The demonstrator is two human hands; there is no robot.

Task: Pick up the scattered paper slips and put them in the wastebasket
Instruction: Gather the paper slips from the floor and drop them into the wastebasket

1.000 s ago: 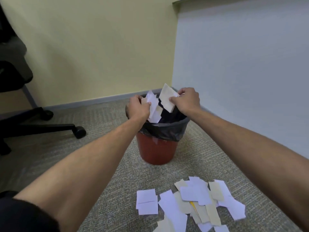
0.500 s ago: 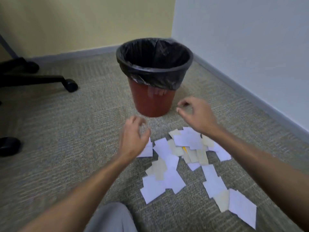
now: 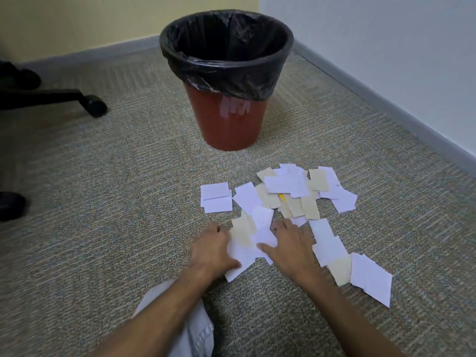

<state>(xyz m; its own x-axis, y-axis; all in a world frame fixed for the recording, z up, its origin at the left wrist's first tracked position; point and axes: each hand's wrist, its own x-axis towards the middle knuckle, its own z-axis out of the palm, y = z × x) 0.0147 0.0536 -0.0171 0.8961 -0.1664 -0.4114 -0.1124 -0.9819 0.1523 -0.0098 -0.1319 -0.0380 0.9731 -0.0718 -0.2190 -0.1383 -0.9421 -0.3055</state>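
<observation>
Several white and beige paper slips (image 3: 286, 191) lie scattered on the carpet in front of a red wastebasket (image 3: 226, 119) lined with a black bag. My left hand (image 3: 211, 249) and my right hand (image 3: 289, 244) are down on the nearest cluster of slips (image 3: 253, 238), one on each side. Both hands have curled fingers at the slips' edges. The right thumb lies across a white slip. What is inside the basket is hidden in the dark bag.
A grey baseboard (image 3: 386, 99) and white wall run along the right. The black office chair base with a castor (image 3: 94, 105) stands at the left, with a dark shoe (image 3: 10, 204) near it. My knee in grey trousers (image 3: 190, 328) is at the bottom.
Both hands dropped slips into the wastebasket, then came back down across the carpet. They now rest on the nearest slips, and my view has tilted down.
</observation>
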